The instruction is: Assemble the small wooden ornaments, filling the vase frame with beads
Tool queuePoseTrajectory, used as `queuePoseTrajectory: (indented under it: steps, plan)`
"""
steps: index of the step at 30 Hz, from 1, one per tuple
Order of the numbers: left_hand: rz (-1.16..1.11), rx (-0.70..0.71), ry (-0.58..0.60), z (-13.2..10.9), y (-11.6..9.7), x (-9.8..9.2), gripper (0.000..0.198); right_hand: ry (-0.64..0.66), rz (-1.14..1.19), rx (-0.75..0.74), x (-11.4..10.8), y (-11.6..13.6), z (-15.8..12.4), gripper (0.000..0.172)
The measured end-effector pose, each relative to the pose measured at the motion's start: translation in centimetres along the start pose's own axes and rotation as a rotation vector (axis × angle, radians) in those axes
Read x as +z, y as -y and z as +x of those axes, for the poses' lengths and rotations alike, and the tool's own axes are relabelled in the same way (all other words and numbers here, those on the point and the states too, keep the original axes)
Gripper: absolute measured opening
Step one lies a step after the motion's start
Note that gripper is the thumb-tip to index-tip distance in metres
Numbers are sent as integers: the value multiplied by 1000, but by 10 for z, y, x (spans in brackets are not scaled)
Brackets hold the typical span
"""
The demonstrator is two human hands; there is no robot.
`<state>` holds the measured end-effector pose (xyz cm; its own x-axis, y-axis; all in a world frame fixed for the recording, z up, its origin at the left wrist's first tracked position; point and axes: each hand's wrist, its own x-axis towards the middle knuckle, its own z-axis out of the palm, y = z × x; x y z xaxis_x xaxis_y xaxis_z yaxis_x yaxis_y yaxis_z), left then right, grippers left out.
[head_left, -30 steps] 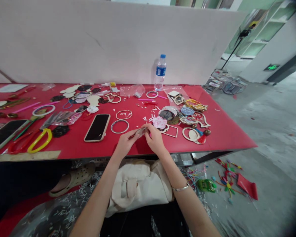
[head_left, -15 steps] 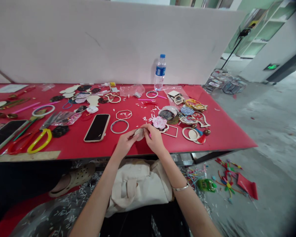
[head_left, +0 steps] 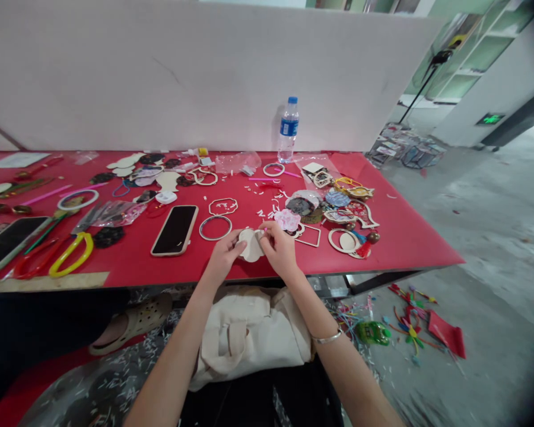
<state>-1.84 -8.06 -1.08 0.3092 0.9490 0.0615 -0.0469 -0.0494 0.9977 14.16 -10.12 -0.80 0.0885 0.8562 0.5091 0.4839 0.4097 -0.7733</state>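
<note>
Pale scalloped piece (head_left: 251, 249) held two-handed above the red table (head_left: 409, 240), near its front edge; looked like a positioning step
Left to right: phone (head_left: 174, 230) lay screen up, ring (head_left: 216, 228) just beside it; left hand (head_left: 225, 254) pinched the piece's left side, thumb on the upper face; piece sat between the hands, plain face up; right hand (head_left: 279, 250) was narrow, thumb and finger at the piece's upper right; whether it held anything else, couldn't tell; pink flower piece (head_left: 287, 220) lay just beyond that hand, rectangular frame (head_left: 315, 237) to its right; next move seemed to call for a steady left pinch on the rim, leaving right fingertips free to adjust; main risk judged to be the thin rim slipping
</note>
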Motion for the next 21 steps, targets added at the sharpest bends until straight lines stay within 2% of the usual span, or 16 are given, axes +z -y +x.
queuePoseTrajectory:
  steps: [8,10,16,21]
  plan:
    - [-103,-6,-55,2,8,-3,48,-277,207,190,-6,2,1,11]
    - [-111,-15,-57,2,8,-4,47,-302,222,230,-5,0,3,12]
    - [-99,-13,-65,2,9,-4,47,-223,257,252,0,-9,9,13]
    - [-76,-11,-71,2,8,-3,46,-85,113,124,2,-14,14,13]
